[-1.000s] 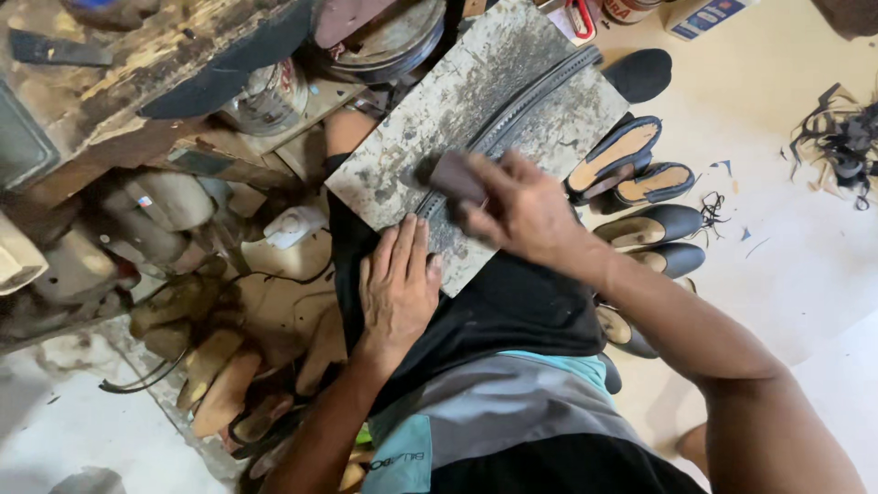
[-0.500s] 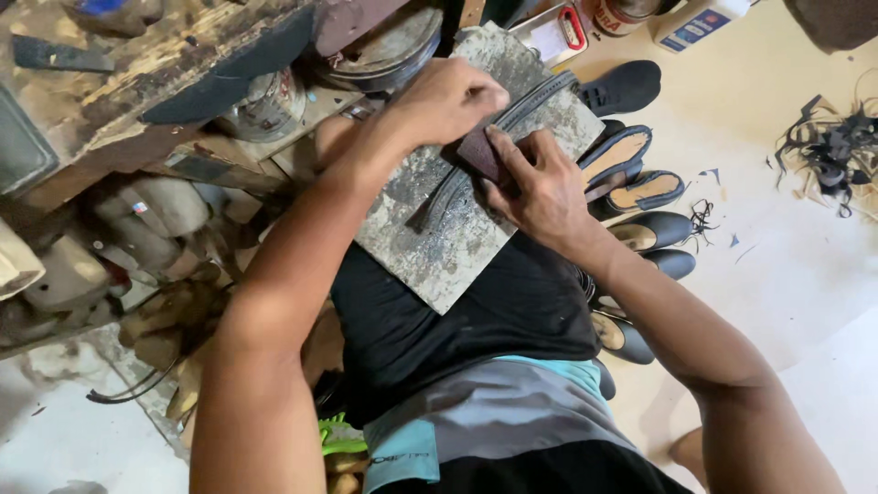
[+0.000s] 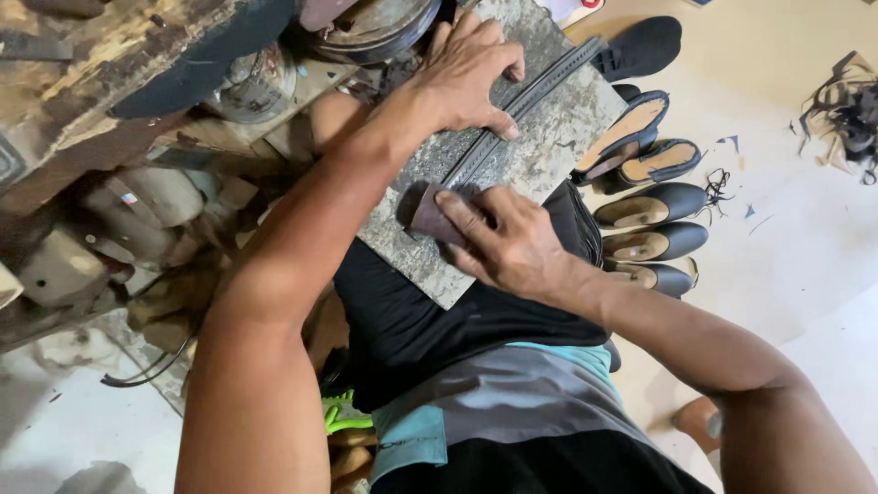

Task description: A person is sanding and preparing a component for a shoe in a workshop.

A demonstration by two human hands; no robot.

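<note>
Stone slab (image 3: 540, 155): grey, mottled, resting across the person's lap.
Strip (image 3: 526, 110): dark, ribbed, lying diagonally along the slab.
Left hand (image 3: 471, 69): fingers spread flat, pressing the strip.
Right hand (image 3: 508, 242): closed around a small brown block (image 3: 428, 215) on the strip's near end.
Shoes (image 3: 651, 187): rowed on the floor, right.

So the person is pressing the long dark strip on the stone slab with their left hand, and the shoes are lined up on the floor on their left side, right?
Not quite. The head view shows the shoes lined up on the floor on the person's right side, not the left. The rest holds: the left hand presses the long dark strip on the stone slab.
</note>
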